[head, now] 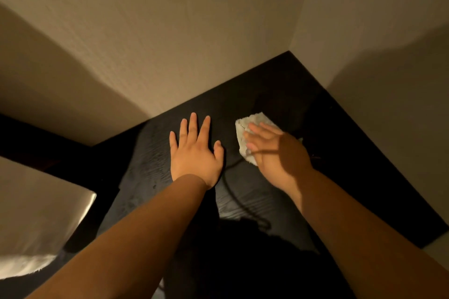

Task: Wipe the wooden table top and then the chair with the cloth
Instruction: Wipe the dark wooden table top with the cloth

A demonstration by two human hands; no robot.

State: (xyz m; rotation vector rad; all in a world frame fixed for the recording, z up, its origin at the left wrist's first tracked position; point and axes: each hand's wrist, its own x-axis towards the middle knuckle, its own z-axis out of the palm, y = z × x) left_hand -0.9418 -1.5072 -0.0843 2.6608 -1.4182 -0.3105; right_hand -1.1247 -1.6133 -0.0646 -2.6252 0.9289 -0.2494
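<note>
A dark wooden table top (pixel 340 158) fills the corner between two light walls. My left hand (pixel 194 150) lies flat on the table with its fingers spread and straight. My right hand (pixel 274 150) presses a crumpled white cloth (pixel 252 124) onto the table with straight fingers laid over it. The cloth shows above and to the left of the fingers; its far part is hidden under the hand. No chair can be made out for certain.
A dark cable (pixel 233 199) runs across the table between my forearms. A pale cushioned surface (pixel 36 221) lies at the lower left beside the table. Walls (pixel 170 43) close in the table's far and right sides.
</note>
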